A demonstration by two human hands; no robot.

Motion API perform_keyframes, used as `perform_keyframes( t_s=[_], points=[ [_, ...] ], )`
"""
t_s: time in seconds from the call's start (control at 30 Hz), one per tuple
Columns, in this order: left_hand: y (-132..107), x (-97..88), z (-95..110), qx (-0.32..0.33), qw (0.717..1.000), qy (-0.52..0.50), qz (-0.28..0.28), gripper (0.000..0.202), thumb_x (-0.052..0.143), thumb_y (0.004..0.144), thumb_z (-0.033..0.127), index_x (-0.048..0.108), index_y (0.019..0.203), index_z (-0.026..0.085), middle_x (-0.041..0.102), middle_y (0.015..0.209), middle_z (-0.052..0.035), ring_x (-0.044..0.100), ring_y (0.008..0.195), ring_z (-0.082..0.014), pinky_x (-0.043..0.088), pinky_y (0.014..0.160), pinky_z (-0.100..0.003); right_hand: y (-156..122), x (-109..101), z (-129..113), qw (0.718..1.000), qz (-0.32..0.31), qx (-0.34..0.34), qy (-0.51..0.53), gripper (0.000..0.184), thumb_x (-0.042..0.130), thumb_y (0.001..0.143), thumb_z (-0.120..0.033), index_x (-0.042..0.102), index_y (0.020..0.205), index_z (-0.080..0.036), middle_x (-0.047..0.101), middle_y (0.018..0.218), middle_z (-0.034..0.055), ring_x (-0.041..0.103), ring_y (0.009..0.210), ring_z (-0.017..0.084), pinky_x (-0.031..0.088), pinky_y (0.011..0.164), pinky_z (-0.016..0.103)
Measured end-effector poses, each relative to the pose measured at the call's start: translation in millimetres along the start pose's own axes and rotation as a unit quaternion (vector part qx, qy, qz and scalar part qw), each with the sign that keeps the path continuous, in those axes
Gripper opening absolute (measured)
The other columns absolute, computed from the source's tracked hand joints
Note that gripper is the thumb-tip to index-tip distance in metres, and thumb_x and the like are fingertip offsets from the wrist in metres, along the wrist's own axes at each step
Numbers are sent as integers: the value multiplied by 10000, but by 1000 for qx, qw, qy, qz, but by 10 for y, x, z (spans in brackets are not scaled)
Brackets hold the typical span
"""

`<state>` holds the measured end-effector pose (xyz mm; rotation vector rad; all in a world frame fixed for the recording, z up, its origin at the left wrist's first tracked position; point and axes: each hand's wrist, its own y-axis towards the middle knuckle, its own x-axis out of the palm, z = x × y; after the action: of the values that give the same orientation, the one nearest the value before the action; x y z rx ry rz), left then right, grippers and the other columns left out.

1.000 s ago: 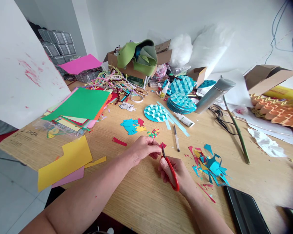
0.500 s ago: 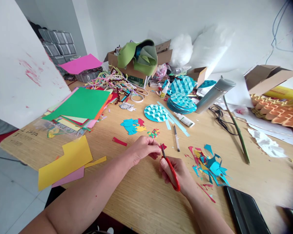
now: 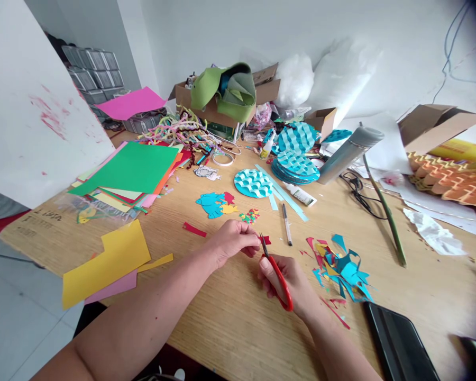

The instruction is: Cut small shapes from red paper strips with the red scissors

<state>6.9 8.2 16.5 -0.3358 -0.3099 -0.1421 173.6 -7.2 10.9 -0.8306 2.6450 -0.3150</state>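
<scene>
Clenched around red-handled scissors (image 3: 281,278): that's my right hand (image 3: 296,283), lower centre of the frame, thumb on top of the handle. My left hand (image 3: 235,241), at centre, has fingertips pinched together, seemingly on a small red paper piece (image 3: 266,240), which sits by the scissor blades just right of those fingertips.

Risks, my judgement: blades sit very near my left fingertips, so a slip or a careless close could nick skin. Piece is tiny; a loose pinch could let it twist and send the cut off line. If dropped, it could get lost among the confetti bits (image 3: 249,216) just above my left hand, or in the scrap pile (image 3: 347,270) at right, which has red offcuts too.

Hard to make out: blade tips look slightly parted, but can't tell whether paper lies between them. Part of the piece is hidden behind blades and fingers; its outline is unclear. Right fingers mostly hidden under the handle. Phone (image 3: 400,344) cut off at bottom right.
</scene>
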Motion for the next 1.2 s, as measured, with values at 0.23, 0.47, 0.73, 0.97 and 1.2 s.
perform_keyframes(
  t_s=[0.23, 0.47, 0.73, 0.97, 1.2],
  points=[
    [4, -4, 2, -9, 1000, 4, 1, 123, 658, 564, 196, 584, 621, 116, 599, 555, -3, 552, 492, -86, 456, 560, -234, -18, 3, -27, 1000, -6, 6, 17, 473, 599, 762, -601, 517, 609, -161, 507, 466, -21, 467, 384, 87, 325, 374, 188],
    [4, -11, 0, -11, 1000, 11, 2, 124, 657, 565, 197, 586, 628, 117, 598, 552, -4, 552, 495, -88, 460, 568, -238, -6, 3, -32, 1000, -6, 9, 21, 468, 602, 759, -596, 484, 596, -173, 500, 460, -26, 456, 380, 82, 322, 378, 186],
    [-5, -4, -5, -15, 1000, 11, -6, 140, 652, 571, 215, 580, 646, 121, 609, 569, -17, 561, 518, -104, 461, 585, -257, -18, 7, -48, 1000, 1, 11, 20, 476, 600, 758, -600, 516, 602, -158, 499, 456, -26, 452, 373, 82, 309, 371, 185],
    [-6, -5, -13, -16, 1000, 0, -17, 188, 684, 574, 242, 583, 671, 117, 622, 594, -27, 558, 529, -104, 460, 602, -266, -16, 9, -52, 1000, 10, 6, 7, 489, 585, 761, -613, 524, 598, -157, 502, 436, -22, 443, 362, 85, 302, 365, 189],
    [4, -12, -24, -3, 1000, -6, -16, 175, 684, 588, 242, 589, 666, 117, 624, 607, -22, 559, 522, -98, 458, 595, -259, -19, 12, -54, 1000, 13, 12, 6, 485, 585, 760, -618, 530, 600, -163, 503, 439, -18, 456, 363, 93, 308, 362, 197]
  ],
)
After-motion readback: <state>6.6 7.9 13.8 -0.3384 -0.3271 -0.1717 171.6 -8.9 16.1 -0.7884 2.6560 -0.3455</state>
